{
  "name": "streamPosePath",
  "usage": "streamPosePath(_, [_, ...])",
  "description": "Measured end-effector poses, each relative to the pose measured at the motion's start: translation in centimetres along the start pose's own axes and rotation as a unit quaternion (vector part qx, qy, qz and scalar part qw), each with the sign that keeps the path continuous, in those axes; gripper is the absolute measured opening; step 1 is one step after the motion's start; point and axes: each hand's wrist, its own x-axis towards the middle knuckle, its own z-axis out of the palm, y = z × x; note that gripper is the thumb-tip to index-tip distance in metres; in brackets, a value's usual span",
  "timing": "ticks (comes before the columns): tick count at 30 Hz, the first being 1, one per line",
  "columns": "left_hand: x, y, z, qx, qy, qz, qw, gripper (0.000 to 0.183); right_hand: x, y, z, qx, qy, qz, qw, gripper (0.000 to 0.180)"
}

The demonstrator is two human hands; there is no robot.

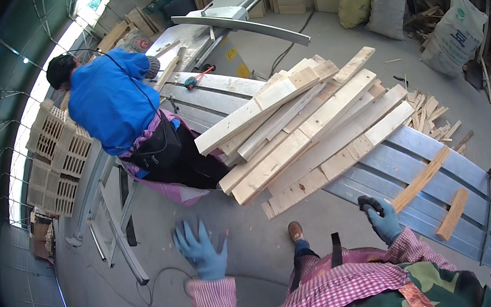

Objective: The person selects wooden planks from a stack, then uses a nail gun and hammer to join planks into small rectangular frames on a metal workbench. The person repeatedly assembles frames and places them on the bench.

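Observation:
My left hand (201,250), in a blue work glove, is raised over the concrete floor with its fingers spread and nothing in it. Close to the table's near edge is my right hand (381,219), gloved in blue with dark fingertips, by the end of a wooden strip (422,178); whether it holds the strip is unclear. A pile of planed wooden boards (308,130) lies crosswise on the slatted metal table (372,183), its near ends jutting past the edge. A shorter wood block (453,214) lies to the right of the strip.
A person in a blue jacket (111,101) bends over a table saw (192,43) at the upper left. Metal bar clamps (489,213) lie at the table's right end. Wood offcuts (433,115) and full sacks (454,34) stand beyond. A metal frame (118,232) and a cable (151,289) are on the floor.

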Motion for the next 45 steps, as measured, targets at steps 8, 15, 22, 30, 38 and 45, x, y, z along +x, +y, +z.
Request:
streamPosePath(8, [23.2,-5.5,13.2,-0.003,-0.092,0.151,0.984,0.103,5.4,1.0,4.0,0.101,0.203,0.013,0.974,0.028])
streamPosePath(15, [29.2,-8.5,21.1,-0.033,-0.223,0.161,0.961,0.099,10.0,0.6,9.4,0.085,0.19,0.067,0.976,0.032])
streamPosePath(22, [31.5,-9.3,22.4,-0.254,-0.289,0.043,0.922,0.077,14.2,-1.2,9.0,0.044,0.177,0.104,0.978,0.031])
streamPosePath(30, [31.9,-12.6,24.0,-0.51,-0.285,-0.129,0.801,0.068,16.5,-0.4,9.3,0.002,0.153,0.093,0.984,0.027])
streamPosePath(38, [38.2,-9.6,32.9,-0.517,-0.161,-0.248,0.803,0.057,16.9,-0.3,7.9,-0.035,0.216,0.099,0.971,0.026])
streamPosePath(45, [38.7,-13.1,47.9,-0.362,-0.266,-0.274,0.85,0.076,15.9,-1.7,9.4,-0.071,0.235,0.132,0.96,0.028])
